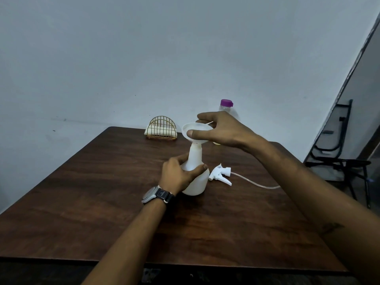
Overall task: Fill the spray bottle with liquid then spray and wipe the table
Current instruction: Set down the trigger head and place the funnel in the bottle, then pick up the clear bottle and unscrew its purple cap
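Our left hand (177,173) grips the bottle (195,173) at mid-counter (82,192); our right hand (221,128) pinches the funnel (196,130) in its neck.

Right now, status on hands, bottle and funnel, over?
Left hand grips spray bottle, upright on table. Right hand pinches funnel at the bottle's neck. Trigger head off, lying right of bottle; purple-capped bottle closed, behind right hand. Nothing blocking.

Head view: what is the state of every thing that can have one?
spray bottle: upright, uncapped, left hand grips it.
funnel: in the bottle's neck, right hand holds its rim.
spray head: off, lying on the table.
purple-capped bottle: upright, closed.
napkin holder: upright, stocked.
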A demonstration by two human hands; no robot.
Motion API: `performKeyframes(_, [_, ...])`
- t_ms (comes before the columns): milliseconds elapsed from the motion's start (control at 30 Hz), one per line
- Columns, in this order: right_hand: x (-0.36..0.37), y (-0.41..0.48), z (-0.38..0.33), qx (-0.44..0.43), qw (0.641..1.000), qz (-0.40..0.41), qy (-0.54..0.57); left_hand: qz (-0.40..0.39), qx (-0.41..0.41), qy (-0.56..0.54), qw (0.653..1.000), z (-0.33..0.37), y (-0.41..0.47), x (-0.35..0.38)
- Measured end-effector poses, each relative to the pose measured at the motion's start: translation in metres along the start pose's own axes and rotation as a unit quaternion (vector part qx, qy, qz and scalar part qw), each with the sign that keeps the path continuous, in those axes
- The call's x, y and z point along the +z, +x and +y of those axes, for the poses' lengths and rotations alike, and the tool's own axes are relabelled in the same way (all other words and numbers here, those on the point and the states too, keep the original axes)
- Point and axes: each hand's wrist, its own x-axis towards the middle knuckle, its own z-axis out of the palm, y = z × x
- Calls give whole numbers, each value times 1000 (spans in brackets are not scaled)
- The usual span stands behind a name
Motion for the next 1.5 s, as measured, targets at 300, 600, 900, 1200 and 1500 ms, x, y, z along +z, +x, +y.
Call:
performKeyframes(300, [6,1,1,-7,1000,17,6,-10,2,10,1000,3,-1,-4])
performKeyframes(600, [-14,8,20,39,982,85,163,-63,-66,-51,995,2,-2,-15])
performKeyframes(900, [-37,56,101,93,982,163,8,-204,-36,-93,974,-32,21,-74])
performKeyframes(1200, [-41,162,150,110,977,144,-113,-54,45,75,995,-59,77,-74])
performKeyframes(1500, [-26,215,185,109,979,140,-98,-48,70,99,991,-69,114,-57])
